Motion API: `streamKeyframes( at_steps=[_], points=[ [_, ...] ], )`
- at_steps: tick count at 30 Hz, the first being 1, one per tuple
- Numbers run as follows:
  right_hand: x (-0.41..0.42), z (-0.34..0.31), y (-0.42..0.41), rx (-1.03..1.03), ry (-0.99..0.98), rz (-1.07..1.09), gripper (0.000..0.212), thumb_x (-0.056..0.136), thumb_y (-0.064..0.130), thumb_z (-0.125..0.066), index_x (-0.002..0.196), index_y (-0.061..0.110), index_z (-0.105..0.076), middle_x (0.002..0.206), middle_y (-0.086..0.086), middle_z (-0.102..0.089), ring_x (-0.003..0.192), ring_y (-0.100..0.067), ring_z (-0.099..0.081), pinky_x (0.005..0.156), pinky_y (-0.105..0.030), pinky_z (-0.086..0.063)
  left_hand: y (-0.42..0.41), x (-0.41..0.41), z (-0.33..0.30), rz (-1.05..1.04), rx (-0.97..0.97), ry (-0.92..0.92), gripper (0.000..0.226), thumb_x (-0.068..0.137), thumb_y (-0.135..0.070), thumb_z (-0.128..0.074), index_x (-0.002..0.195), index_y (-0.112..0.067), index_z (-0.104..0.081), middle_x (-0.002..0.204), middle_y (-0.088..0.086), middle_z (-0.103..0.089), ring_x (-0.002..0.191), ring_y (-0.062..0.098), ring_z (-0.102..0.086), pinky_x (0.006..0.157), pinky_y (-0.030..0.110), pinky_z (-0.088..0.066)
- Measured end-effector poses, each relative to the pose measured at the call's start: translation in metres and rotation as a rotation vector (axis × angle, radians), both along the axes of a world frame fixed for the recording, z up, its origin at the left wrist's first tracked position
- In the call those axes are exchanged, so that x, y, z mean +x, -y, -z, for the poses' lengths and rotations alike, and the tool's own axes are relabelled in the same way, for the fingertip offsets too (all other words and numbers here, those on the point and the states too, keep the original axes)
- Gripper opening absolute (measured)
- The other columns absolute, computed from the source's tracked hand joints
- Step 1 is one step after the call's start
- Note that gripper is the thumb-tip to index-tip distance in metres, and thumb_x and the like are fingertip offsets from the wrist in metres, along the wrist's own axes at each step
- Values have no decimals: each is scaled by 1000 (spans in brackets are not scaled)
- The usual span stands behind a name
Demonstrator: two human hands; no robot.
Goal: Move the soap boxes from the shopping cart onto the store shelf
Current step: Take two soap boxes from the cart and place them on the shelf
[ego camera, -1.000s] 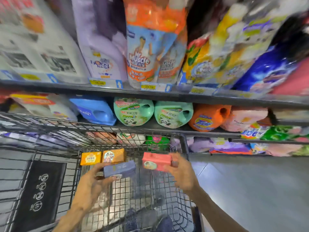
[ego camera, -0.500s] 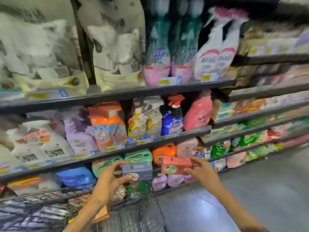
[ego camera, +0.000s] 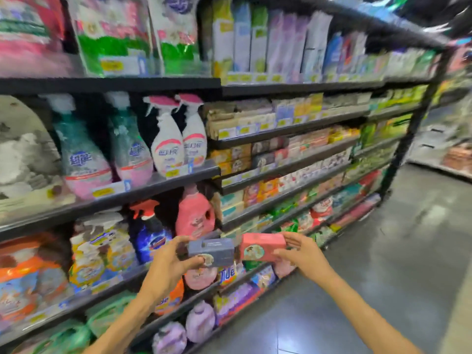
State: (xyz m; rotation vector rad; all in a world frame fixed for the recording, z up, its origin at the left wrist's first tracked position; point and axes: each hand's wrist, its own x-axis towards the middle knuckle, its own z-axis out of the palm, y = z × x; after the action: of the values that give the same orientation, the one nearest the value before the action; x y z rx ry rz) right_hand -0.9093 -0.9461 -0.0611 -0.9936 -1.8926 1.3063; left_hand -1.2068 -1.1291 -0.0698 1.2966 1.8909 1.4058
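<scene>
My left hand (ego camera: 170, 261) grips a grey-blue soap box (ego camera: 213, 251) by its left end, thumb below and fingers over the top. My right hand (ego camera: 304, 256) holds a pink soap box (ego camera: 260, 246) by its right end. Both boxes are held level, side by side, in front of the shelving. Rows of small soap boxes (ego camera: 278, 159) fill the store shelf (ego camera: 281, 169) up and to the right of my hands. The shopping cart is out of view.
Spray bottles (ego camera: 178, 139) and detergent jugs (ego camera: 195, 213) stand on the left shelves. A black upright post (ego camera: 413, 123) ends the shelving unit on the right. Grey tiled aisle floor (ego camera: 383, 264) stretches to the right, with another shelf unit beyond.
The view has swung up and to the right, from the cart to the soap shelves. Both hands have lifted their boxes out of the cart and carried them along.
</scene>
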Motion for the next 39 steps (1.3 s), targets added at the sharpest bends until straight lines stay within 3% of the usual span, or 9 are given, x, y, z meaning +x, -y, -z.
streamKeyframes(
  at_steps=[3, 7, 10, 13, 18, 27, 31, 35, 39],
  points=[
    [55, -13, -47, 74, 49, 40, 42, 75, -5, -80, 105, 21, -68, 93, 19, -76, 94, 1, -70, 79, -11, -51, -57, 41, -16, 31, 10, -56, 49, 66, -22, -94, 108, -17, -68, 90, -10, -77, 83, -3, -71, 72, 12, -52],
    [118, -24, -98, 129, 84, 122, 47, 73, 12, -87, 117, 16, -69, 107, 7, -75, 105, -8, -69, 93, -25, -52, -128, 74, -25, 129, -2, -129, 49, 68, -40, -92, 110, -31, -67, 101, -12, -76, 95, 5, -72, 85, 38, -58],
    [152, -31, -131, 164, 100, 170, 47, 72, 21, -88, 116, 24, -70, 109, 11, -75, 108, -6, -67, 96, -29, -50, -178, 102, -35, 150, 46, -177, 44, 69, -40, -91, 107, -34, -67, 99, -15, -75, 93, 3, -70, 84, 38, -57],
    [175, -40, -165, 163, 106, 227, 44, 74, 16, -86, 114, 24, -70, 107, 12, -75, 106, -4, -68, 96, -27, -50, -228, 125, -45, 175, 83, -155, 41, 71, -35, -90, 105, -33, -67, 98, -17, -75, 91, 0, -70, 83, 29, -56],
    [192, -48, -235, 164, 63, 285, 42, 76, 6, -83, 112, 21, -68, 106, 9, -74, 97, 2, -69, 84, -12, -50, -321, 139, -47, 202, 102, -138, 41, 69, -32, -91, 103, -31, -68, 99, -12, -76, 93, 5, -71, 82, 30, -57],
    [170, -67, -379, 167, 26, 243, 40, 78, 5, -82, 109, 26, -68, 100, 13, -76, 97, -4, -71, 83, -21, -56, -462, 118, -58, 185, 122, -104, 42, 71, -35, -90, 106, -33, -67, 100, -11, -77, 94, 6, -72, 88, 44, -58],
    [146, -65, -442, 174, 19, 202, 43, 77, 9, -83, 109, 32, -67, 104, 7, -76, 100, -10, -71, 86, -28, -57, -499, 99, -63, 86, 123, -121, 42, 72, -35, -90, 107, -33, -68, 100, -13, -75, 94, 1, -70, 83, 34, -58],
    [105, -64, -496, 166, -8, 86, 40, 80, 3, -80, 108, 29, -67, 100, 10, -77, 97, -9, -72, 82, -24, -57, -516, 84, -67, -30, 129, -164, 39, 73, -25, -90, 104, -34, -68, 98, -26, -73, 94, -4, -68, 75, 10, -50],
    [59, -58, -545, 166, -33, -75, 38, 81, 2, -78, 115, 17, -68, 100, 10, -77, 96, -7, -71, 76, -17, -54, -518, 66, -66, -204, 116, -170, 40, 74, -27, -89, 106, -36, -67, 95, -19, -75, 91, -7, -68, 75, 15, -51]
  ],
)
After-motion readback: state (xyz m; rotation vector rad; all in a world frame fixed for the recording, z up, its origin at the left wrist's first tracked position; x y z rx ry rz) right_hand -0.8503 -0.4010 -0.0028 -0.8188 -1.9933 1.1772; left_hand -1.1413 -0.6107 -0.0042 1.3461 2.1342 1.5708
